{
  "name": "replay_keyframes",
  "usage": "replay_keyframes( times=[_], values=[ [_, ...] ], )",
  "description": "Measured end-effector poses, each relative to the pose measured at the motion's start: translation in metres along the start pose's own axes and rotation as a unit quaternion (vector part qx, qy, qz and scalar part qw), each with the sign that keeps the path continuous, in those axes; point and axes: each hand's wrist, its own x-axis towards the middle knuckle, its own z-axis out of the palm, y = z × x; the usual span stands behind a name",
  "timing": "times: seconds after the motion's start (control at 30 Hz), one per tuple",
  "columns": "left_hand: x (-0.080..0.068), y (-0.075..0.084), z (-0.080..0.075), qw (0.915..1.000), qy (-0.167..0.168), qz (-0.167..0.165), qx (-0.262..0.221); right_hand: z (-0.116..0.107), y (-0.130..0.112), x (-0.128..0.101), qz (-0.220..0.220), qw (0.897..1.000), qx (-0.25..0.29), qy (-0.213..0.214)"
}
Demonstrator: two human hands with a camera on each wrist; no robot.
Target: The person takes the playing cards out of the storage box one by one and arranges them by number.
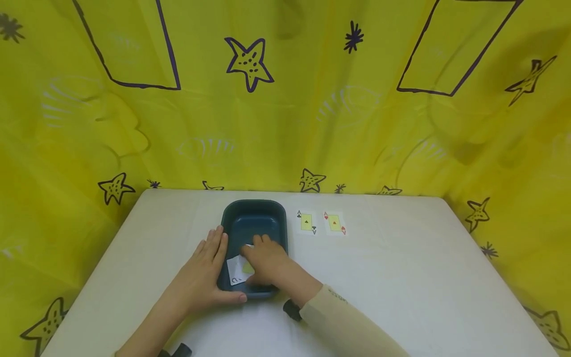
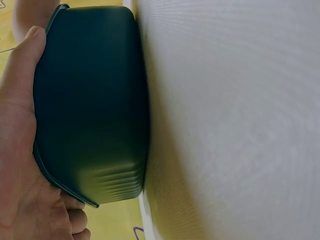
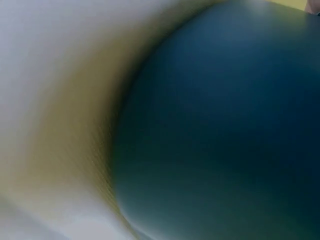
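Left hand (image 1: 202,270) is wrapped round the near-left corner of the dark teal tub (image 1: 254,210), thumb along its front wall, steadying it on the white table (image 1: 401,277). Right hand (image 1: 265,260) is down inside, fingers curled onto a playing card (image 1: 236,271). Two more cards (image 1: 321,223) lie face up just right of the tub

2 aces (image 1: 321,223) on white table (image 1: 401,277)
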Motion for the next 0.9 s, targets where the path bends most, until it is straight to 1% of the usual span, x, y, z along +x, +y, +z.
replay_keyframes(
  times=[0.2, 0.3, 0.4, 0.47, 0.63, 0.83, 0.9],
  values=[
    [0.0, 0.001, -0.001, 1.0, -0.003, -0.004, -0.002, -0.004, 0.001, 0.006, 0.019, 0.999, 0.038, -0.007],
    [0.0, 0.001, -0.002, 1.0, -0.005, -0.005, -0.002, -0.004, 0.001, 0.008, 0.026, 0.998, 0.05, -0.01],
    [0.0, 0.001, -0.002, 0.9999, -0.013, -0.009, -0.001, -0.004, 0.003, 0.009, 0.029, 0.998, 0.057, -0.01],
    [0.001, 0.001, -0.002, 0.9999, -0.01, -0.006, 0.001, -0.003, 0.005, 0.009, 0.029, 0.998, 0.059, -0.008],
    [0.002, 0.001, 0.0, 1.0, 0.004, 0.004, 0.004, -0.004, 0.008, 0.008, 0.024, 0.998, 0.051, 0.011],
    [0.001, 0.0, 0.001, 1.0, 0.003, 0.003, 0.006, -0.012, 0.013, 0.003, 0.011, 0.997, 0.056, 0.048],
    [0.0, 0.0, 0.0, 1.0, -0.001, -0.001, 0.004, -0.019, 0.016, 0.001, 0.007, 0.996, 0.07, 0.06]
  ],
)
